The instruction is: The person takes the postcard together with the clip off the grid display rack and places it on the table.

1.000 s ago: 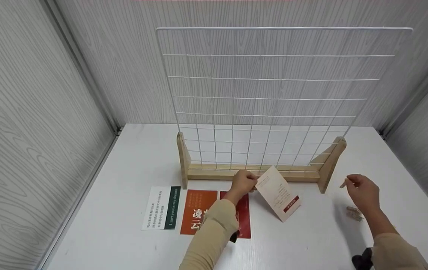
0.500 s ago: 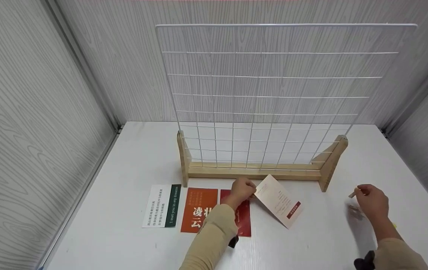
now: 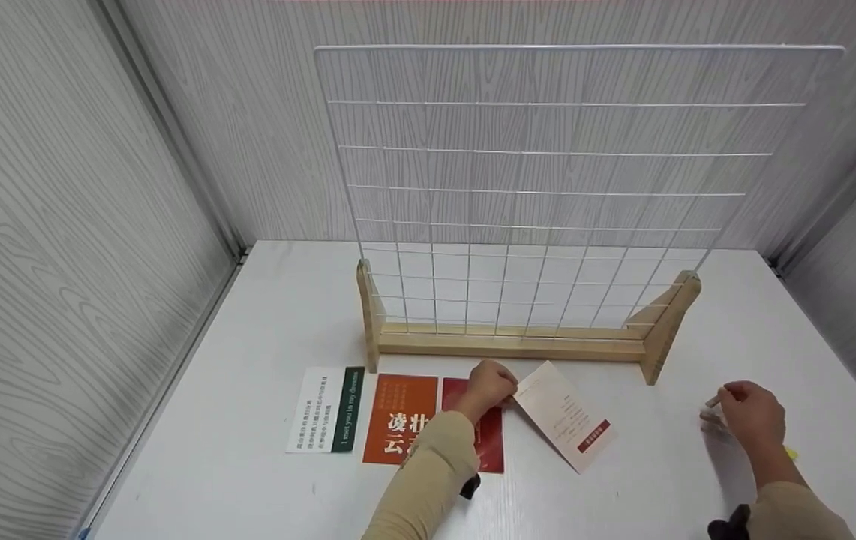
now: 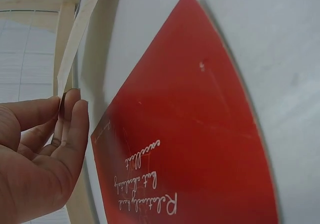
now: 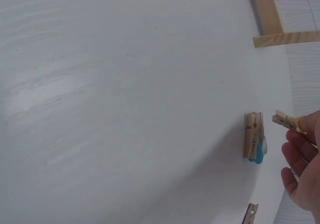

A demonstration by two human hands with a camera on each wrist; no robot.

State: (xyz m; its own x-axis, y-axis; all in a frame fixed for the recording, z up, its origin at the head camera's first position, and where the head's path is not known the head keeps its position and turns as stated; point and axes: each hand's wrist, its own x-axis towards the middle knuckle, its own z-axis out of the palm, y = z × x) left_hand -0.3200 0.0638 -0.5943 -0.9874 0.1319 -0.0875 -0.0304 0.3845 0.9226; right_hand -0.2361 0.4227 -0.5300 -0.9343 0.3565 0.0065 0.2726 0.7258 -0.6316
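My left hand (image 3: 489, 386) pinches a cream card (image 3: 566, 420) with a dark red band by its upper left edge. The card is tilted, in front of the wire grid; the left wrist view shows it almost edge-on between thumb and fingers (image 4: 70, 119). Under the left forearm lies a red card (image 4: 185, 119) with white handwriting. My right hand (image 3: 754, 412) pinches a small wooden clothespin (image 5: 286, 119) with a yellow bit at the thumb. Beside that hand, on the table, lie wooden clothespins (image 5: 252, 136), with a blue piece at one end.
A white wire grid (image 3: 540, 195) stands upright in a wooden base (image 3: 510, 345) at the back. To the left lie an orange card (image 3: 400, 416) and a white and green card (image 3: 325, 409). Another clothespin (image 5: 251, 214) lies at the bottom of the right wrist view.
The left hand and the cream card have come down a little, away from the wooden base. My right hand has moved right and toward me, still pinching the clothespin.
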